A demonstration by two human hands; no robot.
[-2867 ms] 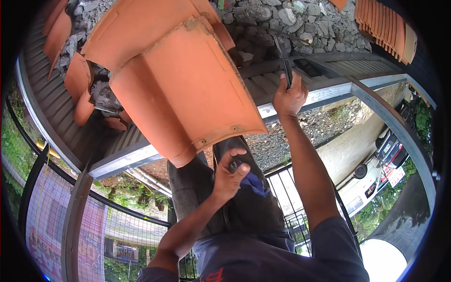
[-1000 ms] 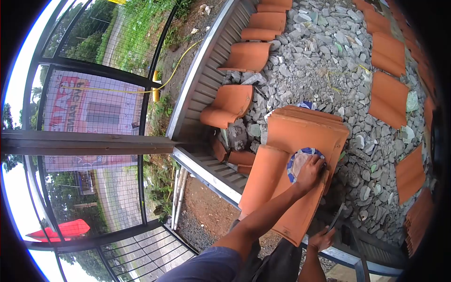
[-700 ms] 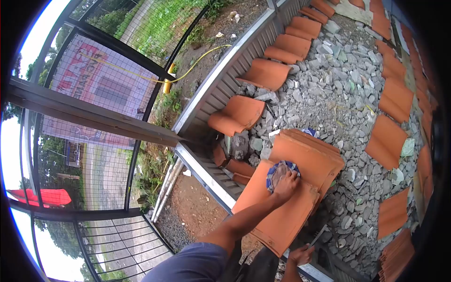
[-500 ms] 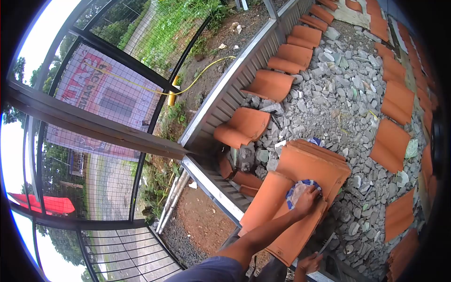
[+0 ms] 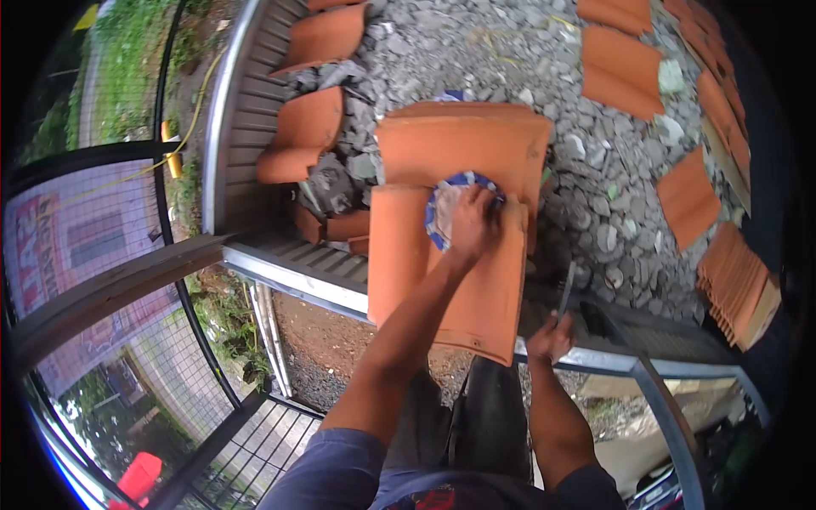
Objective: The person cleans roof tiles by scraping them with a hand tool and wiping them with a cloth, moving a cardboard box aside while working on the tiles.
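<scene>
My left hand is closed at the right side of a round, flat-looking piece with a blue patterned rim and a pale pinkish middle; its exact kind is unclear. The piece rests on an orange clay roof tile, which lies over a stack of similar tiles. To the right of the stack, lower down, my right hand grips a thin, grey, metal-looking strip pointing upward. Part of the left fingertips is hidden behind the hand.
Grey rubble spreads behind the stack. More loose tiles lie on it, with a tile pile at right. A metal-edged wall and posts border the rubble. Mesh fencing with a banner stands at left.
My view has turned to the right, so the stack appears further left and higher. Both arms now show more fully. The left hand stays at the blue-rimmed piece; the right still holds the strip.
</scene>
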